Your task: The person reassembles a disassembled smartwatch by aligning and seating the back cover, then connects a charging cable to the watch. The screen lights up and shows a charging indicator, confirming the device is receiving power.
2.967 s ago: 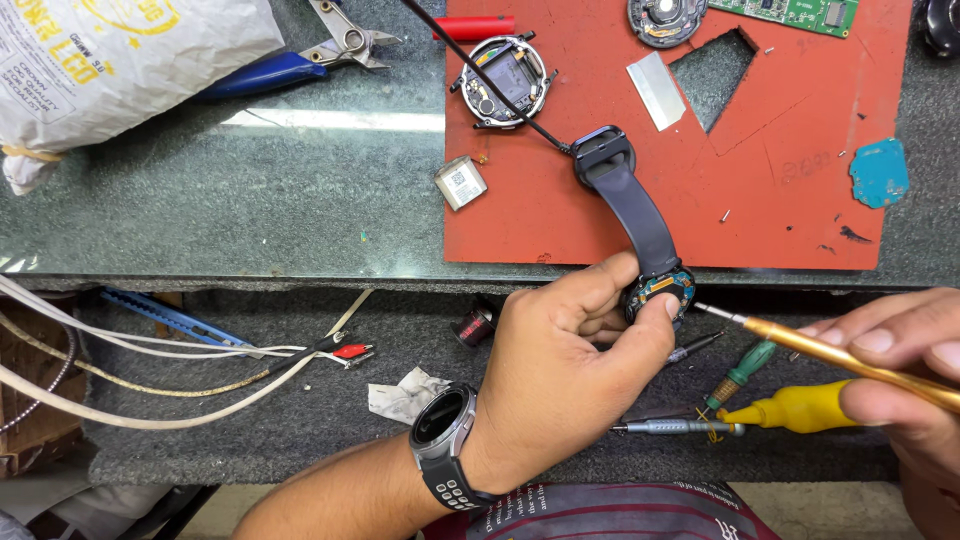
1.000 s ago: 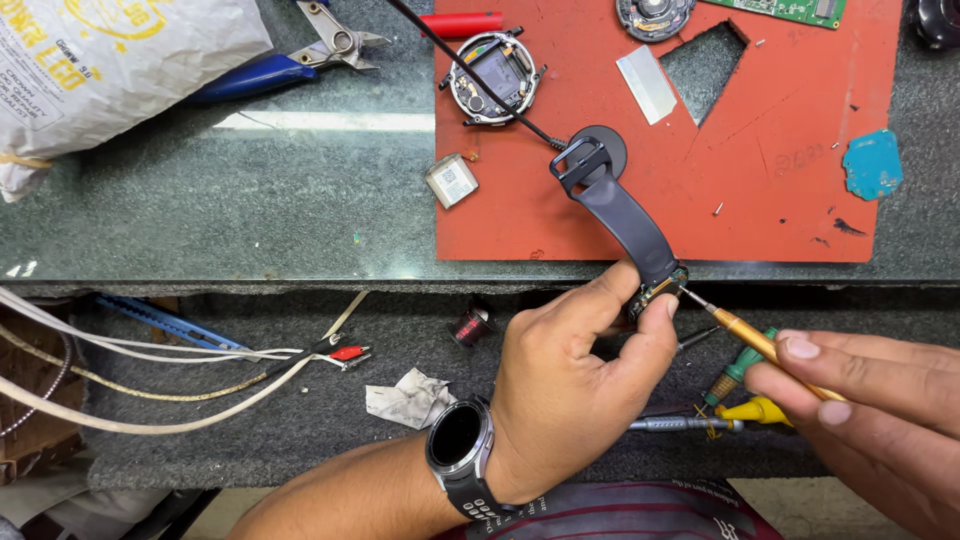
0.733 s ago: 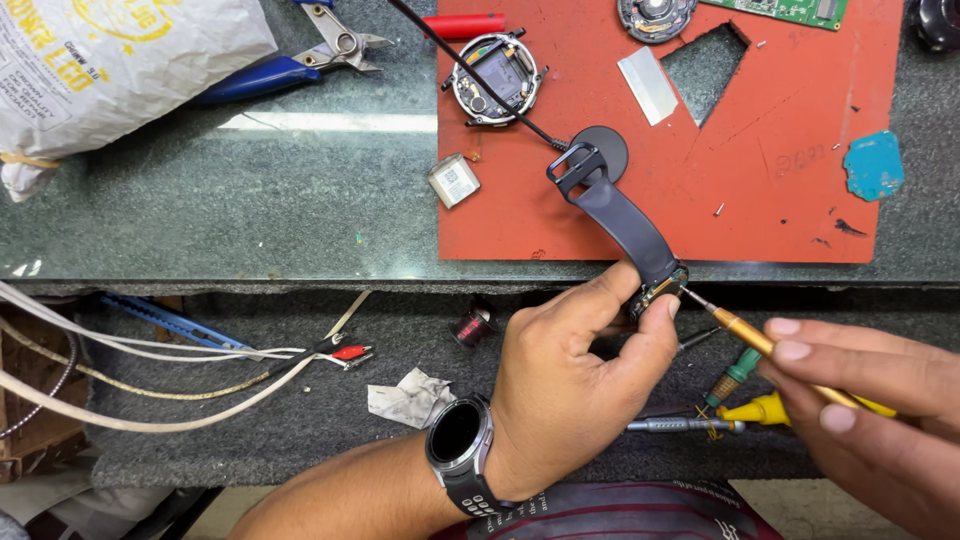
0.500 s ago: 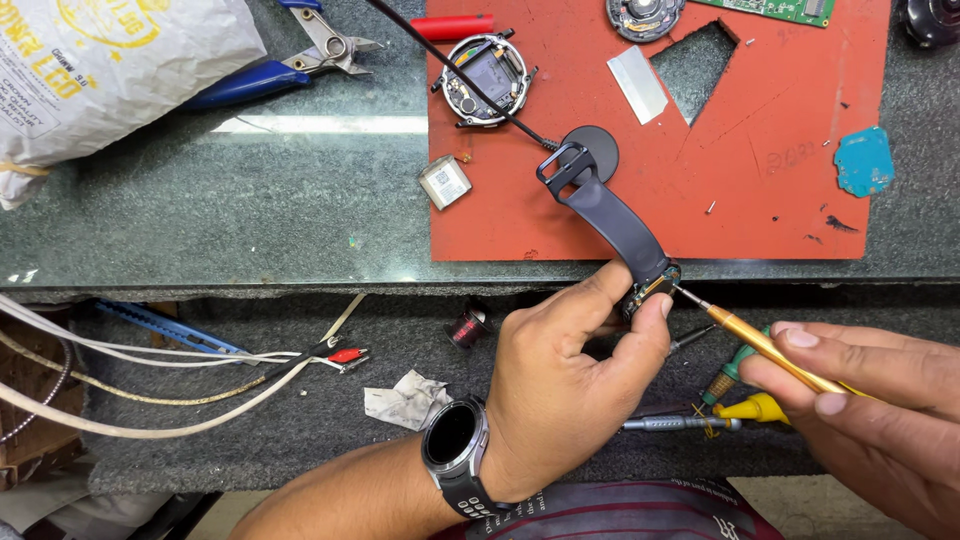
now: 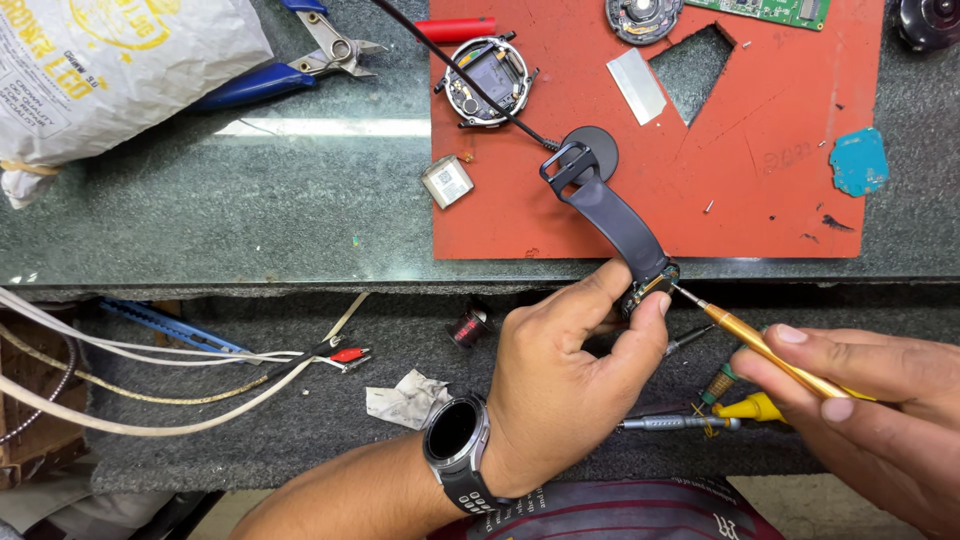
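My left hand [image 5: 570,380] grips a round watch case [image 5: 652,288] between thumb and fingers; its dark blue strap [image 5: 608,210] runs up onto the red work mat [image 5: 780,200]. My right hand [image 5: 880,420] holds a thin gold-handled screwdriver [image 5: 770,350], and its tip touches the right side of the watch case. A smartwatch [image 5: 456,432] is on my left wrist.
On the mat lie an opened round watch module [image 5: 484,82] with a black cable, a small square chip [image 5: 446,182], a white strip [image 5: 636,86] and a circuit board [image 5: 770,10]. Blue-handled pliers [image 5: 290,60] and a white bag [image 5: 110,70] sit at left. Other screwdrivers [image 5: 680,422] and wires [image 5: 150,360] lie on the lower shelf.
The view has shifted slightly. My right hand has drawn back a little along the screwdriver while the tip stays at the watch case. My left hand keeps its grip.
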